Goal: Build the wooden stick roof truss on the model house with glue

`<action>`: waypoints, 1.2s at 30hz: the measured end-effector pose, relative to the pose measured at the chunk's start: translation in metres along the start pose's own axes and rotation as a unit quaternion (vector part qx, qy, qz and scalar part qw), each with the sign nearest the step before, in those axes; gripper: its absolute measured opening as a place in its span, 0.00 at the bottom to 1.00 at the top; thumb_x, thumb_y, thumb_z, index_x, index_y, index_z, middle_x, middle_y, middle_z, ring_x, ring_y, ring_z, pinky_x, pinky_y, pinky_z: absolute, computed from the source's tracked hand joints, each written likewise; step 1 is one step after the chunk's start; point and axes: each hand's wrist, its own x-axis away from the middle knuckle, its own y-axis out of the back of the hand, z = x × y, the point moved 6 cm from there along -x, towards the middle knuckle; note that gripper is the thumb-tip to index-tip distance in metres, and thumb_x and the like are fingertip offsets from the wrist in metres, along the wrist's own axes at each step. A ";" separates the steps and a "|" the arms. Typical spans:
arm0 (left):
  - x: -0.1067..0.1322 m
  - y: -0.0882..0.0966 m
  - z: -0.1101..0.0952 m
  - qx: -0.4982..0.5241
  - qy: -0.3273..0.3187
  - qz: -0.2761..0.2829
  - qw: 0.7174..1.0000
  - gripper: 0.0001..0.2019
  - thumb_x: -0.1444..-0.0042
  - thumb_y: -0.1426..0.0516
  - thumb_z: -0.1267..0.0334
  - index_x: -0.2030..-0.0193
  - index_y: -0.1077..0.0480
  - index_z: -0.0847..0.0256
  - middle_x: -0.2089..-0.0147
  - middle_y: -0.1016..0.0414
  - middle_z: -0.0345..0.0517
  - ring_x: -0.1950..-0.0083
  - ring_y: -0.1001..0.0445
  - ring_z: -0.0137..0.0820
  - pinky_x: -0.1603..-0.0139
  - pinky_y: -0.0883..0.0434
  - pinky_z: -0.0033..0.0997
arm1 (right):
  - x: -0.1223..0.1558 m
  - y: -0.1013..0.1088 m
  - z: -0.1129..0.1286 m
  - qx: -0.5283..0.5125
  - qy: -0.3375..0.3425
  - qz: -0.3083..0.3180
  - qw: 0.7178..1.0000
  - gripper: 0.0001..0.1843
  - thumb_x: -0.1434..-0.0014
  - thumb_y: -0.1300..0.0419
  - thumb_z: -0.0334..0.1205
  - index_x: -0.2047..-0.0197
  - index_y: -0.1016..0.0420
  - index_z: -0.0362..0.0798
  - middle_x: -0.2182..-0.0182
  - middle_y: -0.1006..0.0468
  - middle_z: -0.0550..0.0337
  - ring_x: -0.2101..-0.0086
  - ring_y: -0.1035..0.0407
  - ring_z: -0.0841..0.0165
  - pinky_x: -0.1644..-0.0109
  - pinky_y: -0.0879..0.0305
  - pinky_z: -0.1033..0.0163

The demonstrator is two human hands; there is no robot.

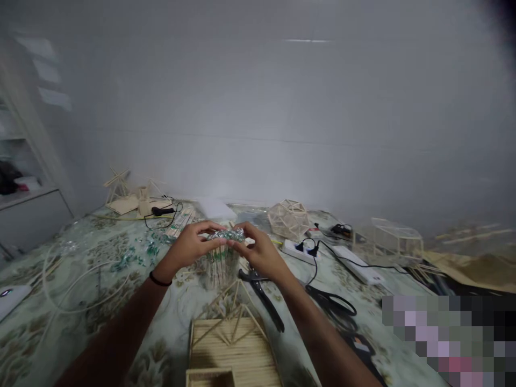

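Both my hands pinch the crinkled top of a clear plastic bag (226, 235) with green print. Inside the bag, a bundle of thin wooden sticks (217, 269) stands roughly upright. My left hand (191, 246) grips the bag's left end, thumb in front and fingers behind. At the other end, my right hand (258, 250) holds it the same way. Just below my right hand lies a pair of pliers (262, 295) with dark handles. Nearest to me sits a stick-built model (234, 344) with a slatted base and a frame of thin sticks.
Green wrapper scraps (139, 253) and a white cable (68, 309) lie to the left. A power strip (300, 251) with plugs, scissors (334, 303) and a stick polyhedron (289, 217) are on the right. Another stick model (137, 201) stands at the back left, before the wall (258, 107).
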 end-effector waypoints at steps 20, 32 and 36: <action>-0.014 -0.003 -0.021 0.007 -0.058 -0.040 0.997 0.10 0.43 0.31 0.55 0.64 0.17 0.60 0.58 0.11 0.51 0.55 0.14 0.41 0.50 0.20 0.38 | -0.009 0.019 0.011 -0.043 0.097 -0.126 0.986 0.04 0.37 0.32 0.43 0.63 0.17 0.53 0.61 0.19 0.58 0.57 0.26 0.62 0.49 0.31 0.56; -0.011 -0.007 -0.018 -0.029 -0.063 -0.080 0.994 0.11 0.35 0.37 0.54 0.62 0.24 0.59 0.56 0.12 0.51 0.54 0.15 0.41 0.50 0.23 0.38 | 0.003 0.011 0.006 -0.003 0.020 -0.260 0.965 0.10 0.39 0.28 0.42 0.68 0.22 0.49 0.76 0.30 0.67 0.75 0.36 0.69 0.69 0.38 0.63; -0.008 -0.010 -0.019 -0.050 -0.077 -0.098 0.991 0.09 0.34 0.38 0.56 0.61 0.25 0.58 0.55 0.13 0.49 0.54 0.16 0.39 0.50 0.24 0.37 | 0.000 0.004 0.007 -0.015 0.015 -0.214 0.977 0.08 0.38 0.29 0.45 0.63 0.17 0.50 0.66 0.18 0.58 0.67 0.25 0.66 0.64 0.29 0.62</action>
